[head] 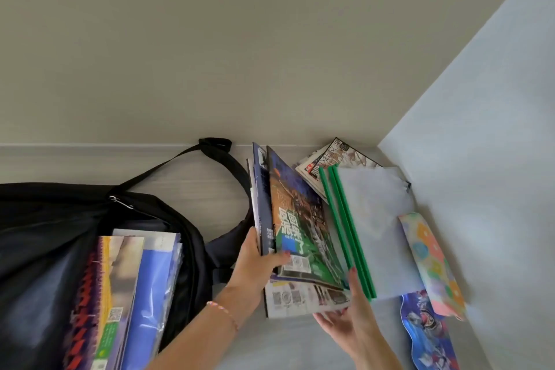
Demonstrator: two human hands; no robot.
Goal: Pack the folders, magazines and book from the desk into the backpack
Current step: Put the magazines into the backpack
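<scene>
A black backpack (pixel 39 219) lies unzipped at the left with several magazines and a blue folder (pixel 150 276) standing in it. My left hand (pixel 258 261) grips a bundle of magazines (pixel 297 219) by its lower edge, tilted up off the desk. Under it lies another magazine (pixel 303 297) flat on the desk. My right hand (pixel 351 318) is under the stack's near edge, its thumb up against the clear folders with green spines (pixel 351 234). Behind the folders another magazine (pixel 333 159) lies against the wall.
Two colourful flat packets (pixel 432 264) (pixel 426 330) lie at the right on the pale desk (pixel 285 345). Walls close the desk at the back and right. The backpack's strap (pixel 216 153) runs along the back.
</scene>
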